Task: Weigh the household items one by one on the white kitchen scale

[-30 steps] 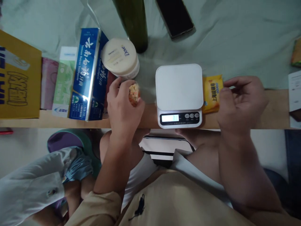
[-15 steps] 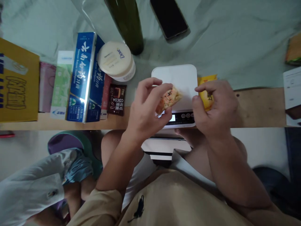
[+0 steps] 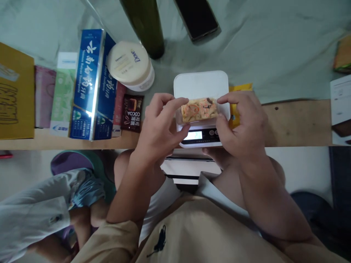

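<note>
holding a snack in a clear, red-printed wrapper between both hands, over the scale, nearer its display than its far edge. gripping its left end between thumb and index finger of the left hand, with index at the far edge and thumb at the near edge. grasping its right end with thumb and index fingertip of the right hand. cannot tell of any contact between snack and scale, nor read the glare-washed display.

just right of the scale, partly hidden behind the right hand, a yellow packet. to the left of the left hand, a brown cocoa packet, lying flat near the front edge. beyond it, a white jar with a pale lid. farther left, in a row, a red box, mostly covered, a blue toothpaste box, a green box, a pink packet and a large yellow carton.

at the far side, on pale green cloth, a dark green bottle and, right of it, a black phone. at the far right, a white box, cut off by the view, on the bare wooden board.
</note>
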The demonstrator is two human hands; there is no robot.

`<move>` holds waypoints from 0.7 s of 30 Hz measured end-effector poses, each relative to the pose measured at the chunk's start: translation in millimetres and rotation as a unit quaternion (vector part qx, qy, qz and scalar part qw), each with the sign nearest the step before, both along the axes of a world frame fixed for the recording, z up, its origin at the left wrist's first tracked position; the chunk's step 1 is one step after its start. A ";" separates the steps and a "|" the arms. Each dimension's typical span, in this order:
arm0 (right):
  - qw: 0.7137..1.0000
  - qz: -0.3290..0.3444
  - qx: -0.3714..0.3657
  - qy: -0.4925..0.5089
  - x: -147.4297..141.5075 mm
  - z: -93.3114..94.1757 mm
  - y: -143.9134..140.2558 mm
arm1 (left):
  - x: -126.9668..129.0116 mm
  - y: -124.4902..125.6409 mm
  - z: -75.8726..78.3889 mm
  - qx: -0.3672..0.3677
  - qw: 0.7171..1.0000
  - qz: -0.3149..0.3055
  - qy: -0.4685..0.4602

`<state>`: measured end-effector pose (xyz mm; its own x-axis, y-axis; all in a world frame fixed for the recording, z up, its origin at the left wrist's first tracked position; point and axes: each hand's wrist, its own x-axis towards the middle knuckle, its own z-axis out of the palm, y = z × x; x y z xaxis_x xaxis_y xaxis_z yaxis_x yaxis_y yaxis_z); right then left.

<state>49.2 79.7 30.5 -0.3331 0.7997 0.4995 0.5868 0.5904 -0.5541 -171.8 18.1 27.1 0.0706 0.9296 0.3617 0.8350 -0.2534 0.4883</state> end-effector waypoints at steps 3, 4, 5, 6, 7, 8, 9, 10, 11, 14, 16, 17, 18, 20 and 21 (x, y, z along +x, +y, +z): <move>1.000 0.012 0.014 0.007 2.0 0.4 1.7 | 1.2 -1.1 6.7 -0.011 0.999 -0.026 -0.032; 1.000 0.014 0.020 0.008 3.0 0.2 2.1 | 1.6 -1.6 9.2 -0.003 0.999 -0.033 -0.041; 1.000 0.013 0.025 0.010 3.9 -0.1 2.3 | 1.8 -2.1 11.7 0.008 0.998 -0.030 -0.049; 1.000 0.013 0.027 0.010 4.6 -0.5 2.0 | 1.7 -2.5 13.7 0.015 0.998 -0.016 -0.054; 1.000 0.014 0.022 0.008 5.0 -1.1 1.2 | 1.3 -2.7 15.2 0.016 0.998 0.000 -0.058; 1.000 0.019 0.009 -0.001 5.1 -1.7 0.1 | 0.7 -2.6 16.1 0.013 0.998 0.014 -0.061; 0.999 0.026 -0.009 -0.017 4.7 -2.4 -1.4 | -0.2 -2.3 16.3 0.006 0.998 0.021 -0.066; 0.998 0.035 -0.029 -0.035 4.1 -3.2 -3.0 | -1.1 -1.8 15.9 -0.007 0.997 0.020 -0.072; 0.996 0.046 -0.049 -0.053 3.3 -4.1 -4.6 | -1.9 -1.2 15.1 -0.021 0.996 0.014 -0.080; 0.991 0.068 -0.079 -0.082 0.3 -6.1 -7.9 | -3.0 -0.3 12.4 -0.060 0.994 0.002 -0.095; 0.991 0.066 -0.079 -0.082 -1.3 -6.3 -8.5 | -1.9 -0.8 12.3 -0.075 0.993 0.002 -0.093; 0.992 0.063 -0.074 -0.080 -1.7 -5.8 -8.3 | -0.9 -1.3 13.0 -0.080 0.993 0.000 -0.092; 0.993 0.060 -0.070 -0.080 -1.6 -5.0 -7.8 | 0.3 -1.8 14.1 -0.083 0.992 -0.004 -0.091; 0.994 0.044 -0.056 -0.079 1.3 -2.6 -5.7 | 2.5 -2.5 16.4 -0.085 0.992 -0.007 -0.091; 0.996 0.030 -0.044 -0.074 4.6 -1.5 -3.7 | 3.2 -2.6 17.3 -0.082 0.992 -0.007 -0.092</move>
<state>53.8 76.0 29.0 -0.4473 0.8144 0.3698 0.6310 0.5803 -0.5149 -168.6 15.5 44.5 0.0310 0.9766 0.2129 0.7250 -0.1686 0.6678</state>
